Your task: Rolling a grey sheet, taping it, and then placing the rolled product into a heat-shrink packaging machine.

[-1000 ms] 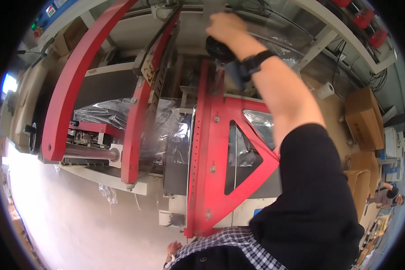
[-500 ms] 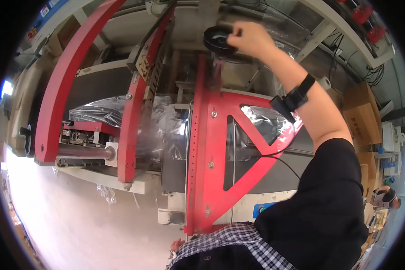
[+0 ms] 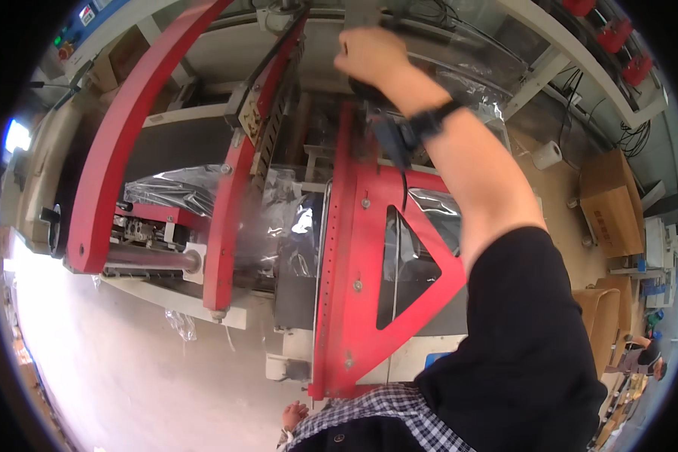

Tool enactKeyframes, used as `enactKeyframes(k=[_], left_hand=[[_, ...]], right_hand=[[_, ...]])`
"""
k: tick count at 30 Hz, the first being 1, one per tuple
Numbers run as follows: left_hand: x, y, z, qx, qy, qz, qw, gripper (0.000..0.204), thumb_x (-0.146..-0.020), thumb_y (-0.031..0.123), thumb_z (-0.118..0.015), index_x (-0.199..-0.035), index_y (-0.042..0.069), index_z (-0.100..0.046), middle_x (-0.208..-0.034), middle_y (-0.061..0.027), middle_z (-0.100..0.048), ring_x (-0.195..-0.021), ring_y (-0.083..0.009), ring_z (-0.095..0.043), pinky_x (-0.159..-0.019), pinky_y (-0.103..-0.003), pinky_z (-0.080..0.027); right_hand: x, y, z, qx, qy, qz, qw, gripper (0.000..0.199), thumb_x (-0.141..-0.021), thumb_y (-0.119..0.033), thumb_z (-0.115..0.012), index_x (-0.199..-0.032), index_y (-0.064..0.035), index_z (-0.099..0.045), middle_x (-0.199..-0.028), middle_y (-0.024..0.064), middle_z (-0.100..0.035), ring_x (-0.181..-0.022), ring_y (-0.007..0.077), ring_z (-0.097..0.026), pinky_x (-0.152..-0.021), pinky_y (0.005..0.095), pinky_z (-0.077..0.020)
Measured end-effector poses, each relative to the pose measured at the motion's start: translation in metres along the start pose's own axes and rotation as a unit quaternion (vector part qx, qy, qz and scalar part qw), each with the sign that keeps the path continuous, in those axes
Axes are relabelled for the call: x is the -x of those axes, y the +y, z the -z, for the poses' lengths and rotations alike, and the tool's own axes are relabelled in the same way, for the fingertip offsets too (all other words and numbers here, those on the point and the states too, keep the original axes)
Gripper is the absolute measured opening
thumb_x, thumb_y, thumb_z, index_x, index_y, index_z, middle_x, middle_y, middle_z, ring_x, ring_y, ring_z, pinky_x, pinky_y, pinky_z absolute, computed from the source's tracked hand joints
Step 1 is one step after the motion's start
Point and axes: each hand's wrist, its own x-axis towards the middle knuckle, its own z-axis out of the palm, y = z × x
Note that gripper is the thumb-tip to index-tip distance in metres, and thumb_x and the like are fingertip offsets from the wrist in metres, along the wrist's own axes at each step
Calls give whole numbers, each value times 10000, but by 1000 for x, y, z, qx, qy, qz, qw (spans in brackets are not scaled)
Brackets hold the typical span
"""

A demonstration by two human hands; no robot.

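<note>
My right hand (image 3: 373,56) reaches far forward over the red machine frame (image 3: 354,248), its fingers closed at a black handwheel (image 3: 364,90). Most of that wheel is hidden behind the hand and wrist, and the grip itself does not show fully. A black strap with a small device (image 3: 414,132) sits on my right wrist. Low in view, beside the checked apron, my left hand (image 3: 294,414) hangs with loosely bent fingers and nothing visible in it. Clear plastic film (image 3: 279,226) runs through the machine between the red frames.
A second red frame (image 3: 117,143) arches over a dark conveyor belt (image 3: 177,147) on the left. A metal roller (image 3: 151,260) lies below it. Cardboard boxes (image 3: 610,203) and a white roll (image 3: 548,155) stand on the right. Another person (image 3: 644,358) is at the far right.
My right hand has moved left around the handwheel, now covering most of it. My right arm has swung left with it. The whole view has shifted slightly.
</note>
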Motion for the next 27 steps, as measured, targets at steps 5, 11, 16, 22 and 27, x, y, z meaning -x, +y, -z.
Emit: enactKeyframes(k=[5,11,16,22,27], left_hand=[[-50,-53,65,14,12,-30,999,252,-905,185,-559,-1028,-35,-549,-861,-166,-644,-662,-224,-614,-569,-310,-497],[21,15,-1,118,-6,-54,992,166,-913,173,-552,-951,12,-542,-771,-115,-606,-616,-181,-579,-509,-290,-450],[-53,-58,80,-15,22,31,999,234,-894,131,-554,-1104,32,-521,-878,-170,-644,-699,-228,-622,-534,-297,-461],[21,16,-6,84,25,0,996,204,-890,93,-541,-1068,-1,-510,-765,-121,-582,-614,-204,-547,-522,-297,-438],[9,18,-8,23,24,49,998,156,-899,139,-556,-964,4,-513,-706,-114,-560,-576,-200,-534,-503,-305,-437]], right_hand=[[23,17,41,-146,-51,-37,987,290,-733,-350,-609,-767,-63,-630,-799,159,-657,-765,357,-627,-667,436,-487],[21,-25,21,-86,-26,0,996,244,-727,-329,-625,-764,-89,-630,-803,144,-657,-765,340,-632,-677,430,-494],[-3,-2,30,-59,-57,-115,990,233,-724,-331,-611,-755,-101,-628,-789,99,-668,-760,319,-638,-680,437,-492],[50,1,33,-119,-24,-1,993,215,-695,-300,-656,-739,-93,-623,-721,140,-649,-734,326,-639,-647,418,-488],[15,23,-5,17,-27,-78,996,262,-707,-342,-618,-772,-90,-650,-741,144,-654,-744,333,-648,-680,438,-509]])
